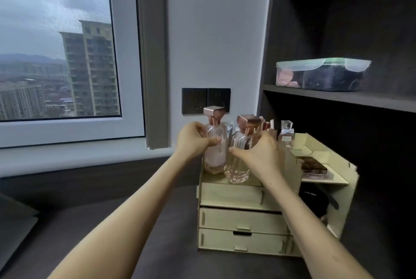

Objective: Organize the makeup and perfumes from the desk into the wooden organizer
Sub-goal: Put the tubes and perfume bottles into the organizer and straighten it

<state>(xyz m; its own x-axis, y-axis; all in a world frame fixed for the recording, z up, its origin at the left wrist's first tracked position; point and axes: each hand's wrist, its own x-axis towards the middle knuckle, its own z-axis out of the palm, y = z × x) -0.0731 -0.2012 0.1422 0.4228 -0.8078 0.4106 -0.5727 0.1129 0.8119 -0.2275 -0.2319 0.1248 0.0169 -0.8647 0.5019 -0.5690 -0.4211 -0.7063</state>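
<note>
Each hand's grip curls round a perfume bottle atop the wooden organizer [238, 195]: left hand [193, 141] holds the pink bottle [215, 154], right hand [258, 152] the clear bottle [237, 166].

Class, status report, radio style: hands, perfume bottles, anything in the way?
Left hand grips left bottle. Right hand grips right bottle. Both bottles at organizer top. Small bottle close behind right hand.

A big window [58, 40] on the left shows tall buildings [90, 67]. A black wall socket [206, 100] sits in the middle. A plastic box [322, 74] rests on the dark shelf [337, 96] at right.
</note>
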